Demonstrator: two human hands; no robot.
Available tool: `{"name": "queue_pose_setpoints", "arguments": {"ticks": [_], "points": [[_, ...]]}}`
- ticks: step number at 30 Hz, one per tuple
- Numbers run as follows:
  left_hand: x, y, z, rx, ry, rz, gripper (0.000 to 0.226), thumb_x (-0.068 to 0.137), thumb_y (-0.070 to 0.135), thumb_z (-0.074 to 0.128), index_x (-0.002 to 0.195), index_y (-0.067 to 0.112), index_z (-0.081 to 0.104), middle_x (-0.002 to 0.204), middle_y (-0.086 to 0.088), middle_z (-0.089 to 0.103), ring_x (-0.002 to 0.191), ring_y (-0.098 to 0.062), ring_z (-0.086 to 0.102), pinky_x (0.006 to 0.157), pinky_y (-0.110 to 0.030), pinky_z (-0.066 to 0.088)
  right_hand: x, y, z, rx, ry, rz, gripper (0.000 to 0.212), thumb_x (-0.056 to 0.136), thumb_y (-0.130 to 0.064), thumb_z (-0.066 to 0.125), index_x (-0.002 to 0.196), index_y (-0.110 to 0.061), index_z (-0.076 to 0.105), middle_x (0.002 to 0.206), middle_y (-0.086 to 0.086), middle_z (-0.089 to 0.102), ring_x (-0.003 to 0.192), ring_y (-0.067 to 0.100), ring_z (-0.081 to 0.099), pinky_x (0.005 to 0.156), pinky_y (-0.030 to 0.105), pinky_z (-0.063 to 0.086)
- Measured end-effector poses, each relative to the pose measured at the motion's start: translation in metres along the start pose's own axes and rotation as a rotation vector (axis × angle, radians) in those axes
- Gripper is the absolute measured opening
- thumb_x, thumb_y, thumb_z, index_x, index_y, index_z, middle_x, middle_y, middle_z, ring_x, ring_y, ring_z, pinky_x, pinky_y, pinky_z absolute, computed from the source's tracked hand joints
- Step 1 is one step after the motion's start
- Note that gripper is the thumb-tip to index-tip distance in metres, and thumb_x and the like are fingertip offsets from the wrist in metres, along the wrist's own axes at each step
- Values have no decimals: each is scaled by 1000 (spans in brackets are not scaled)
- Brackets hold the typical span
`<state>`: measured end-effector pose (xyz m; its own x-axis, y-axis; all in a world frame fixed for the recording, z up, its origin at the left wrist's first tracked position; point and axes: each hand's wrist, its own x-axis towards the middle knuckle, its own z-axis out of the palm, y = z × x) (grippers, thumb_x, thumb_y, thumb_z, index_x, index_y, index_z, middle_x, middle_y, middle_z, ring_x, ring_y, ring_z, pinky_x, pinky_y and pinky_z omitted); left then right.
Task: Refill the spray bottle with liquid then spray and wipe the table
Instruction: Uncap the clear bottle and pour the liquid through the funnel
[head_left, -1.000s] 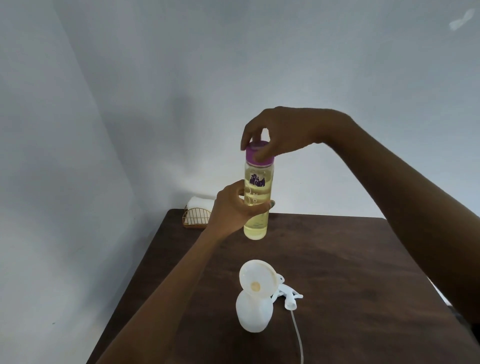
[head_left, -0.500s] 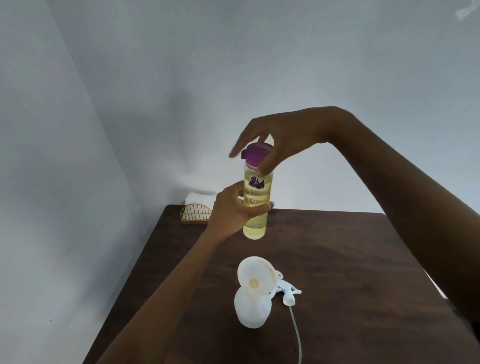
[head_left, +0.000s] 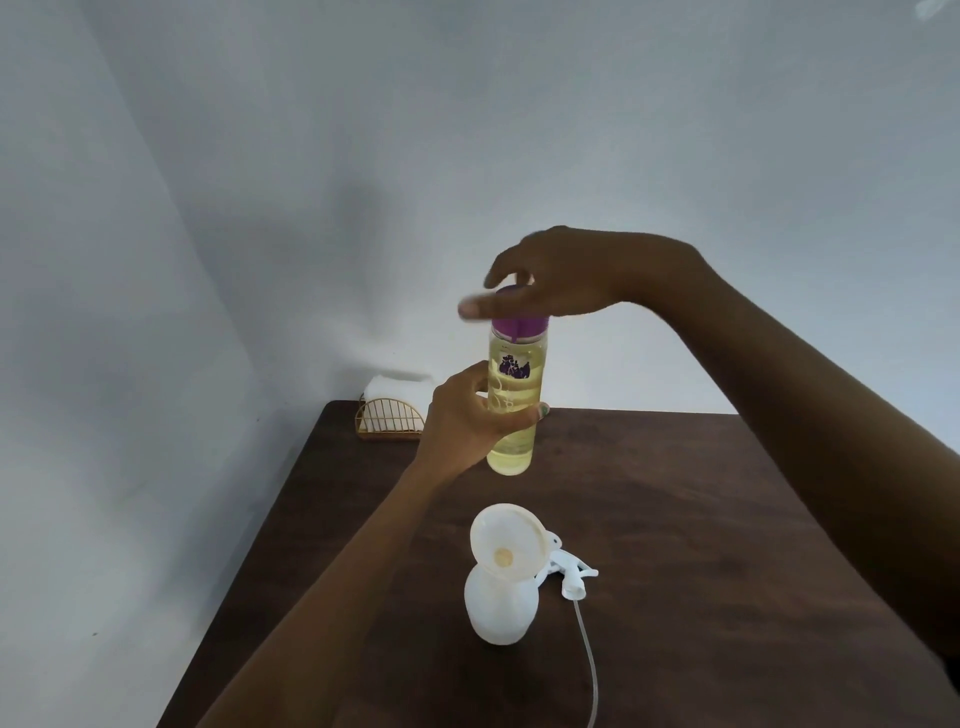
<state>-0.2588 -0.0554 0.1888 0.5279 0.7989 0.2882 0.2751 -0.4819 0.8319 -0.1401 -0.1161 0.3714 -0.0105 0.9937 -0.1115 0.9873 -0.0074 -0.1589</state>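
Observation:
My left hand grips a clear bottle of yellow liquid around its middle, held upright above the dark wooden table. My right hand sits on top of the bottle, fingers and thumb curled round its purple cap. Below, near the table's front, stands the white spray bottle with a white funnel in its neck. Its spray head lies beside it on the table, the dip tube trailing toward me.
A gold wire holder with white cloths or napkins stands at the table's far left corner against the wall. The table's left edge runs close to the white wall.
My right hand has turned on the purple cap, the fingers sweeping round it. The bottle and my left hand have stayed about where they were.

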Motion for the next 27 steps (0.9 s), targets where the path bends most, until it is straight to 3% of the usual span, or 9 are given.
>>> {"name": "queue_pose_setpoints", "arguments": {"ticks": [3,5,7,9,12,14,18,23,27], "points": [[0,2,2,3,-7,-12,47,70,43,81,108,24,63,103,10,70,89,-6,66,76,-20,52,5,1,8,4,48,4,50,87,-56,54,100,-9,64,93,13,69,63,24,66,51,24,46],[-1,2,2,-2,-16,-20,46,70,41,82,108,24,62,101,11,69,89,-6,66,76,-20,53,4,3,9,39,53,-43,30,86,-39,59,99,-12,63,95,11,69,65,23,65,52,26,49],[-2,1,2,-12,-25,-25,46,71,39,82,109,21,63,104,8,71,91,-8,67,79,-24,55,2,5,7,82,57,-99,22,83,-29,62,102,-18,63,104,5,66,81,21,64,65,31,55],[-4,-1,3,-22,-24,-33,48,72,38,82,111,18,63,108,3,72,94,-12,68,83,-28,56,-1,9,5,103,72,-158,24,81,-22,64,105,-22,62,109,0,62,87,14,60,71,29,53],[-6,-2,3,-35,-13,-28,48,72,37,82,111,16,64,107,1,73,94,-14,69,83,-31,57,-4,17,5,212,91,-199,28,80,-20,68,106,-27,61,110,-7,60,82,4,58,61,15,48],[-6,-1,2,-33,-1,-24,47,72,36,82,110,17,64,106,1,73,92,-13,69,81,-29,57,-6,24,6,313,102,-194,30,80,-22,71,107,-28,60,109,-8,60,82,5,60,59,12,50],[-9,-2,1,-63,8,-35,41,70,37,84,103,26,62,97,9,72,85,-4,68,73,-20,54,-13,44,15,581,115,-168,31,79,-22,74,106,-22,59,111,2,63,86,21,67,69,22,57],[-10,-7,1,-89,-4,-64,42,69,38,85,103,24,64,96,9,73,87,-5,69,79,-31,58,-28,74,41,989,193,-153,34,71,-23,78,95,-18,55,110,17,68,99,26,69,81,34,59],[-11,-9,2,-110,-15,-74,40,68,37,85,100,26,64,93,9,74,84,-6,71,79,-33,59,-34,101,84,1187,335,-33,35,59,-28,85,76,-23,54,92,14,70,89,27,68,82,35,57]]}}
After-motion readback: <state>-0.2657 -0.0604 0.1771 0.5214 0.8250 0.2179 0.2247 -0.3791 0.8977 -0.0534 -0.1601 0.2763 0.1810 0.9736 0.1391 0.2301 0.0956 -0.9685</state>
